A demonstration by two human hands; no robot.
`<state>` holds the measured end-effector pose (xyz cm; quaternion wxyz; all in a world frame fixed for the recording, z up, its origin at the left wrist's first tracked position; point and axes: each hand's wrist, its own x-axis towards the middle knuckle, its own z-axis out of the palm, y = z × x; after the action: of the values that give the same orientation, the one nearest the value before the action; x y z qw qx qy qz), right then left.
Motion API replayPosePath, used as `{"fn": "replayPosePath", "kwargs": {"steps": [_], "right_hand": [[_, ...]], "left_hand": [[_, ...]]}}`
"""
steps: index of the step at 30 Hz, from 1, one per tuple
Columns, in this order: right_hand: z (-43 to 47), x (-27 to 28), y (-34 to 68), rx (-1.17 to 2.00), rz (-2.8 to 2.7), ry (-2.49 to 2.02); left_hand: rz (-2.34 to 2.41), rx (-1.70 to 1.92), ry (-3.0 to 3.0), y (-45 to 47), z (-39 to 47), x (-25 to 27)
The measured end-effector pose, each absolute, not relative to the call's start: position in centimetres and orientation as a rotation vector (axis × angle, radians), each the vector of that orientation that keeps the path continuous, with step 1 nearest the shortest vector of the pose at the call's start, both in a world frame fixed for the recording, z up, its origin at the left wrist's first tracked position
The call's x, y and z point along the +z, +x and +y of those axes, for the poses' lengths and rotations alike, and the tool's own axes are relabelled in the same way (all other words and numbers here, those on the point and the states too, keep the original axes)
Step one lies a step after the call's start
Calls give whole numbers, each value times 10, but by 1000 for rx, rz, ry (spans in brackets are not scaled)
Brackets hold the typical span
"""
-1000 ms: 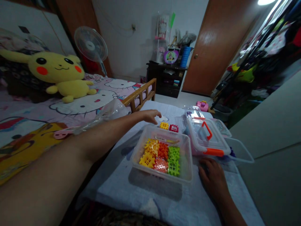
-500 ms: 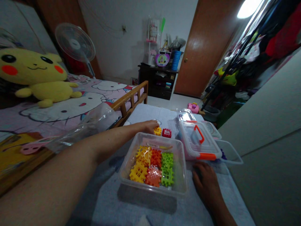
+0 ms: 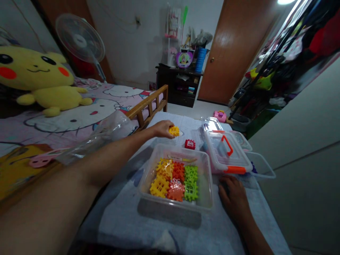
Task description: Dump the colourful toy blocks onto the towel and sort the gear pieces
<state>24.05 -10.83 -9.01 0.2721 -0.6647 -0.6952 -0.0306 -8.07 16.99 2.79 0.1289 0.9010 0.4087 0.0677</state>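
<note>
Adds up to one left hand (image 3: 163,129) and one right hand (image 3: 235,196). Includes, within one open box (image 3: 205,182), six visible bundles of toothed pieces (image 3: 158,187): two yellow, two orange-red, two green. Outside it, runs to two more: one yellow bundle (image 3: 174,131) and one red bundle (image 3: 190,144). Also takes in one orange-handled container (image 3: 217,150), one plush toy (image 3: 54,97), one fan (image 3: 79,40) and one pink case (image 3: 220,116).

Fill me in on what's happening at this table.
A person's left hand holds a yellow interlocking toy block beyond an open clear plastic bin. A red block sits behind the bin; yellow, orange and green blocks lie inside it. The right hand rests on the cloth, near the orange-handled lidded box.
</note>
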Motion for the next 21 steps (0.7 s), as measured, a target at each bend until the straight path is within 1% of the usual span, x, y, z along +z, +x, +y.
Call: {"fn": "replayPosePath", "kwargs": {"steps": [4,6,8,11,14,17,21], "right_hand": [[-108,-91,242,-95,-1887,-1788],[-107,-92,243,-105,-1899,-1796],[-107,-93,243,-119,-1909,-1804],[-106,-93,242,-140,-1919,-1801],[-107,-91,241,-151,-1918,-1797],[-107,-90,241,-160,-1919,-1788],[-107,-91,242,-164,-1924,-1762]], "left_hand": [[1206,441,2552,-109,144,82],[1169,457,2526,-117,118,103],[1097,379,2579,-118,87,115],[970,160,2706,-111,44,114],[937,-58,2829,-101,16,99],[995,-234,2934,-94,4,84],[1037,-364,3014,-87,3,74]]}}
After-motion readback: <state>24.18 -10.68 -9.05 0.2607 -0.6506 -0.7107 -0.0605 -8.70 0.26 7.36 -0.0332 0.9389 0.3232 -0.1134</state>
